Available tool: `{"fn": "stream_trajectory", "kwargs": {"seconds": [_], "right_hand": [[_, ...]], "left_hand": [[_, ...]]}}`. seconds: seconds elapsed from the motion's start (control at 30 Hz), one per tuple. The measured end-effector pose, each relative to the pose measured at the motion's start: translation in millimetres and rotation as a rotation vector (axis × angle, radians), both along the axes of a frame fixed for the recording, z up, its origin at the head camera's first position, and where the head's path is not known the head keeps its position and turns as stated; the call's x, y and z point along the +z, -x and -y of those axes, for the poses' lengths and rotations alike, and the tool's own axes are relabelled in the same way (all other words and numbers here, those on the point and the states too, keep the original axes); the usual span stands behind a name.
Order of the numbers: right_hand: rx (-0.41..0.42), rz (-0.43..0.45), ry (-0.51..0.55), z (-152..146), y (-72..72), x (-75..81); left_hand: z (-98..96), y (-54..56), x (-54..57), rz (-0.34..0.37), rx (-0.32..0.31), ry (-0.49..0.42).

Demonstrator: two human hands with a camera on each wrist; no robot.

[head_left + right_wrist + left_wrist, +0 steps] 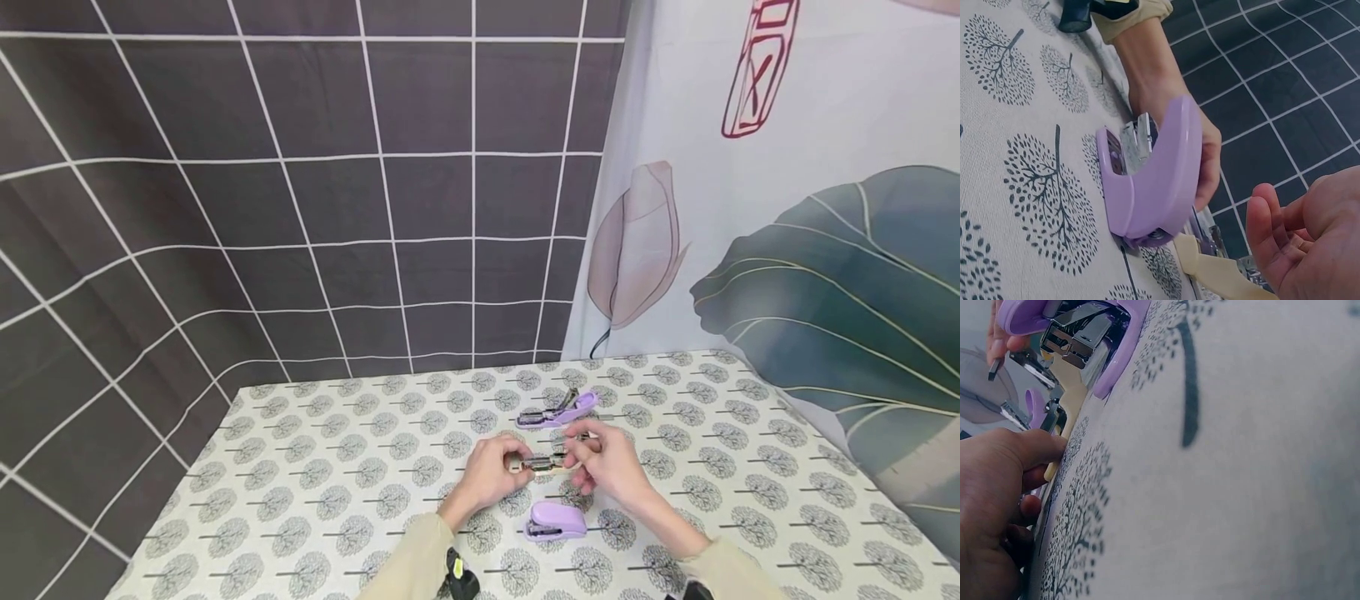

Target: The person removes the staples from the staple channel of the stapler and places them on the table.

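A cream stapler [553, 469] lies on the table with its metal magazine exposed. My left hand [491, 473] grips its left end between thumb and fingers; in the left wrist view the thumb and fingertips are on the cream base [1072, 390]. Just past its other end, my right hand [613, 468] is raised. Its fingers pinch a small dark strip [994, 369], seen in the left wrist view, too small to identify. Nearer to me stands a purple stapler [558, 518]. Beyond the hands lies another purple stapler [573, 408], with its top swung up.
A cloth printed with trees covers the table [300, 492]. Behind it hangs a dark grid-patterned curtain [420, 200]. On the right is a white curtain [675, 92] with leaf and flower prints.
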State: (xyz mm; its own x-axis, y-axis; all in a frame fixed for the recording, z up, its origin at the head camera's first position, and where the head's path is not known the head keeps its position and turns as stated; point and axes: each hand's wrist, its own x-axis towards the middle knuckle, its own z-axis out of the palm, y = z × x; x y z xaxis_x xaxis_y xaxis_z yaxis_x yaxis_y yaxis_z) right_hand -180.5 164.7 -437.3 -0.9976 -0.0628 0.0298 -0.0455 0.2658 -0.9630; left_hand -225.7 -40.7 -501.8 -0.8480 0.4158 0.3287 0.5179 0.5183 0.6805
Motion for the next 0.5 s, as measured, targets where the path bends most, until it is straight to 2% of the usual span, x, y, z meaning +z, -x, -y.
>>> {"fn": "stream_trajectory", "kwargs": {"seconds": [0.5], "right_hand": [[-0.034,-0.006,0.029,-22.0,-1.7,7.4]], "left_hand": [[-0.2,-2.1,1.4,0.036,0.003,-0.007]]}}
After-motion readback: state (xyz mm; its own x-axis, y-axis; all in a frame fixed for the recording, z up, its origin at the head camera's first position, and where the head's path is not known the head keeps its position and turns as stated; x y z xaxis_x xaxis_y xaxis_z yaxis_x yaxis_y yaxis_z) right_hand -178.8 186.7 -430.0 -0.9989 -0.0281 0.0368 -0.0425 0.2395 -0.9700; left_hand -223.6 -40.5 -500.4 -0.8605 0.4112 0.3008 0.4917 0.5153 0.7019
